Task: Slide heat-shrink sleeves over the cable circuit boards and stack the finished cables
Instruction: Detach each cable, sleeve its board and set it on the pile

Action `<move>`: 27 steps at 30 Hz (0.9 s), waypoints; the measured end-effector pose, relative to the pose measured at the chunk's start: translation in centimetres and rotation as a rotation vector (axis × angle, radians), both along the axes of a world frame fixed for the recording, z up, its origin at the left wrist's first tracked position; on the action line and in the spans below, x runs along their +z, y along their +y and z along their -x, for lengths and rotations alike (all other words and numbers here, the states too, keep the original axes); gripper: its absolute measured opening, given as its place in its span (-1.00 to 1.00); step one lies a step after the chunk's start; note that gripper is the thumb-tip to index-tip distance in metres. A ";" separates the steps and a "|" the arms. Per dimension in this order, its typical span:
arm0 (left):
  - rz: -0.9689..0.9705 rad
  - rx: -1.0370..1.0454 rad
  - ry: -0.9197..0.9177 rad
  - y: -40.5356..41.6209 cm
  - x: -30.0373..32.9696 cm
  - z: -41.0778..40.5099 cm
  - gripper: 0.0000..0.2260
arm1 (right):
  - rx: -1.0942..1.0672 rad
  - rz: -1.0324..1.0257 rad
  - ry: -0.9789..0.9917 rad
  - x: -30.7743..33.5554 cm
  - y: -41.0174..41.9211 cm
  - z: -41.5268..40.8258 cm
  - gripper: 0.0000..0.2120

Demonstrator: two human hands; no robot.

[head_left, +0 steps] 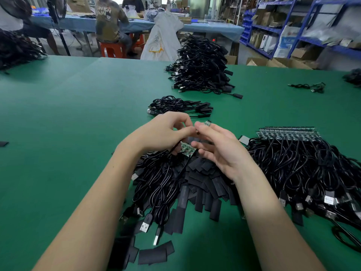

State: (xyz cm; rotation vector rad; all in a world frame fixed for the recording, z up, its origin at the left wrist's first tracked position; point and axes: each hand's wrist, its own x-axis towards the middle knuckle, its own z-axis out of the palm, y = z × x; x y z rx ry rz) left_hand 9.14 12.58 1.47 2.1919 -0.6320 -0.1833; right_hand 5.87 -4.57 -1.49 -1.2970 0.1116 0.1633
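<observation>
My left hand (pixel 166 132) grips a bundle of black cables, whose green circuit boards (pixel 186 150) stick out under its fingers. Its thumb and forefinger pinch together against my right forefinger. My right hand (pixel 216 149) holds a black heat-shrink sleeve (pixel 195 139) between thumb and fingers. One small circuit board (pixel 208 123) shows just beyond my right forefinger; which hand holds it is hidden. Loose sleeves (pixel 205 178) lie heaped under my hands. A small stack of sleeved cables (pixel 179 106) lies just beyond them.
A big heap of cables with bare boards in a row (pixel 289 132) fills the right side. A tall pile of sleeved cables (pixel 203 71) stands further back. USB cables (pixel 160 188) trail toward me on the green table (pixel 58 133). People sit at a far table.
</observation>
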 end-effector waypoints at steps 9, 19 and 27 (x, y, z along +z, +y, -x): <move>-0.239 -0.073 0.164 3.2 0.0 -0.6 -0.92 | -0.143 -0.283 -0.037 0.0 -0.3 -0.2 -0.99; -0.442 0.058 0.126 4.6 1.1 -0.4 -0.88 | -0.107 -0.085 -0.001 -0.9 0.3 -0.2 -0.92; -0.580 0.143 0.100 4.5 1.5 -0.4 -0.88 | -0.080 0.001 -0.030 -0.8 0.9 0.0 -0.93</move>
